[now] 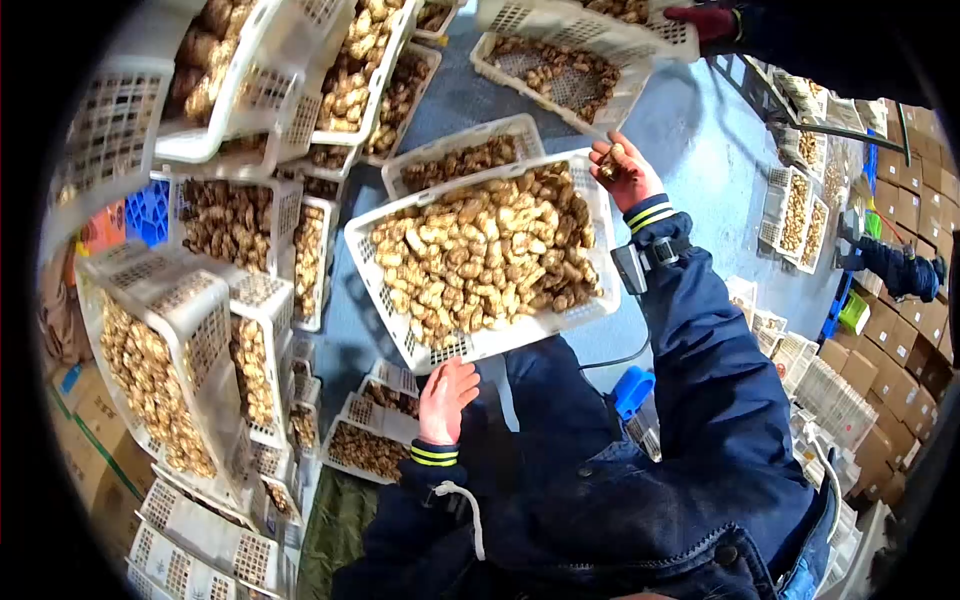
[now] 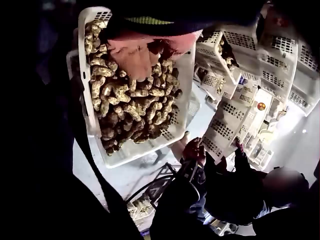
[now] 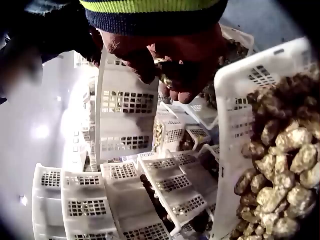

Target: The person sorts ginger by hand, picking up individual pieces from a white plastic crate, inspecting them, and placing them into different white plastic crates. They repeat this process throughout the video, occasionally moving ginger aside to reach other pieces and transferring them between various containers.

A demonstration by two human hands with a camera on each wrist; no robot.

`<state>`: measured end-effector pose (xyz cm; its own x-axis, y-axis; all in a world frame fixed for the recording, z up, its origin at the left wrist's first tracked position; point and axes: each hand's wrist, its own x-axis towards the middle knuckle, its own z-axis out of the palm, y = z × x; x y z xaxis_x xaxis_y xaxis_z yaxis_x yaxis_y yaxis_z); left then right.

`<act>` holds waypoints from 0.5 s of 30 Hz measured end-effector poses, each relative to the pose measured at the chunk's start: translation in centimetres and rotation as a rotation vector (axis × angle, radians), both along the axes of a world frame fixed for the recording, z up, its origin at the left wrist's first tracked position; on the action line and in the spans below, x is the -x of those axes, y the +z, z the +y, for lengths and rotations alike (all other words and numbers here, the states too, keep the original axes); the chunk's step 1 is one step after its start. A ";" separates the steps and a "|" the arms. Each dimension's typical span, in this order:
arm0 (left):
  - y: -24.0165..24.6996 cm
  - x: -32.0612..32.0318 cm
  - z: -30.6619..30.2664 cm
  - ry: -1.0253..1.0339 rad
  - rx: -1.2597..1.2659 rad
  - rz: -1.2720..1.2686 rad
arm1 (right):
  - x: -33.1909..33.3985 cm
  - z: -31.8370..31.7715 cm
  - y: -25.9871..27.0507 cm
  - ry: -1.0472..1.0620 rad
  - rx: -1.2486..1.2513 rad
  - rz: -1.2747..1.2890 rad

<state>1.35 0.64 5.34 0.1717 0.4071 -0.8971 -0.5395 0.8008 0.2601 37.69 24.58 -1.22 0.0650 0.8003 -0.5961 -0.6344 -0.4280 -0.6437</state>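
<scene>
A white plastic crate [image 1: 480, 345], heaped with stubby brown-and-cream mushrooms [image 1: 480, 250], stands in front of me, tilted in the head view. My right hand [image 1: 630, 180] is above the crate's far right corner, its fingers curled round one small mushroom [image 1: 608, 170]. In the right wrist view that mushroom [image 3: 164, 75] shows partly behind the fingers, beside the crate wall [image 3: 232, 135]. With fingers loosely extended, my left hand [image 1: 448, 395] is right at the crate's near rim and holds nothing. The left wrist view shows this hand [image 2: 145, 55] overlapping the mushrooms [image 2: 130, 107].
Tall stacks of filled crates [image 1: 160, 370] line the left side. Behind the main crate sits another crate [image 1: 460, 160] of darker mushrooms. Across from me, a gloved hand [image 1: 705, 22] grips a part-filled crate [image 1: 560, 85]. Cardboard boxes [image 1: 900, 380] are piled at the right.
</scene>
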 end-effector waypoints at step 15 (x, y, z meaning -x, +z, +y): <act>1.9 -6.6 5.8 -0.022 -0.171 -0.103 | -12.0 4.8 -7.9 0.089 0.338 -0.016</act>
